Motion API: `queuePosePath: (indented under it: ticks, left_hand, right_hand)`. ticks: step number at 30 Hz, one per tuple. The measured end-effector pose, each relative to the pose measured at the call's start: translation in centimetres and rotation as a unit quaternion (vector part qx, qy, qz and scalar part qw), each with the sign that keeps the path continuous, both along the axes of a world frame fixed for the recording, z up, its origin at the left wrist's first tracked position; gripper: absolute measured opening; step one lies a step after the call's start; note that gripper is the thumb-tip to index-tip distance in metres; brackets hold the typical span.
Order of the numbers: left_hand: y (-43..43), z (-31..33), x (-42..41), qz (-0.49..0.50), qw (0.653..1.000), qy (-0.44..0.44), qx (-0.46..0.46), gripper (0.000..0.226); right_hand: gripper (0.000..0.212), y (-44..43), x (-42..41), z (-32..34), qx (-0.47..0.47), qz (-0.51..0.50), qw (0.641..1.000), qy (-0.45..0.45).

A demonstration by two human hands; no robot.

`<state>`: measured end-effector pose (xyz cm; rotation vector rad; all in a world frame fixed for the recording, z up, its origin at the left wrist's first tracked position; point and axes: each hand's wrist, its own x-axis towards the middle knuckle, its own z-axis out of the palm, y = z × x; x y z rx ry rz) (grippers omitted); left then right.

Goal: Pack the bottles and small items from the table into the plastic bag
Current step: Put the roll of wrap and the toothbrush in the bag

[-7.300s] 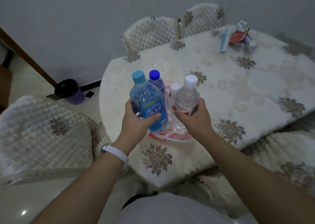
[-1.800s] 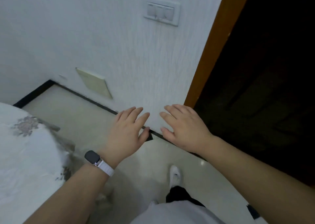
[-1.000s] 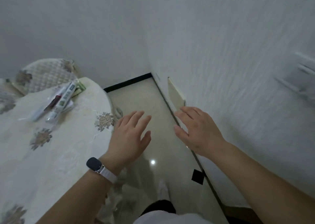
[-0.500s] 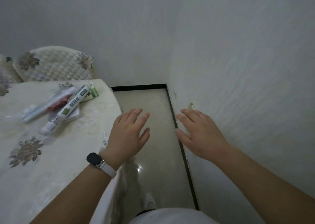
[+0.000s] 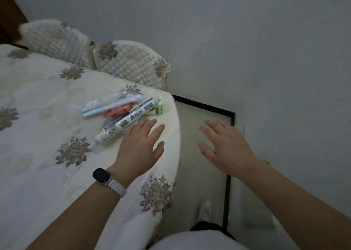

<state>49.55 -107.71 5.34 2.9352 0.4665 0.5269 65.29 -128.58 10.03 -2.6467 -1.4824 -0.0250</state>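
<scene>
Small items lie in a cluster near the table's far right edge: a long white roll with green print (image 5: 125,121), a toothbrush in clear wrap (image 5: 112,105), a red packet (image 5: 118,110) and a small green-and-white box (image 5: 158,108). My left hand (image 5: 141,142), fingers straight and empty, hovers just right of the white roll's near end. My right hand (image 5: 226,144) is spread open over the floor beyond the table edge, holding nothing. No bottles and no plastic bag appear in this view.
The table (image 5: 47,164) has a cream floral cloth and a rounded right edge. Two quilted chair backs (image 5: 131,63) stand behind it. A white wall (image 5: 284,78) closes the right side, with a narrow strip of floor (image 5: 201,173) between wall and table.
The view has swung left from the wall and doorway back to the table. The small items now lie close in front of my left hand. Both hands stay open and empty.
</scene>
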Motion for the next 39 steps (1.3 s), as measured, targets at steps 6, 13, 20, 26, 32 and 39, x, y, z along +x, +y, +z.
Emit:
queuePosePath:
  ticks: [6,13,20,26,32,39]
  left_hand:
    - [5.0,-0.3,1.5,0.124,0.992,0.019,-0.007,0.048]
    - [7.5,0.5,5.9,0.247,0.965,0.086,-0.017,0.053]
    - [7.3,0.2,9.2,0.334,0.936,0.109,-0.023,0.048]
    - [7.4,-1.6,8.5,0.396,0.908,0.130,-0.043,0.049]
    - [10.1,-5.4,7.5,0.412,0.899,0.113,-0.093,0.046]
    - [12.8,-9.0,6.5,0.418,0.888,0.116,-0.156,0.048]
  right_hand:
    - [0.056,7.3,5.9,-2.5,0.012,0.088,0.995,0.040]
    - [0.057,14.0,15.5,-3.4,0.019,0.184,0.979,0.091]
    - [0.053,21.4,21.4,-4.4,0.038,0.308,0.944,0.113]
    - [0.048,27.4,19.9,-5.6,0.027,0.402,0.909,0.106]
    - [0.053,31.0,19.0,-6.4,-0.029,0.404,0.908,0.105]
    - [0.052,35.3,18.6,-6.9,-0.061,0.418,0.905,0.059]
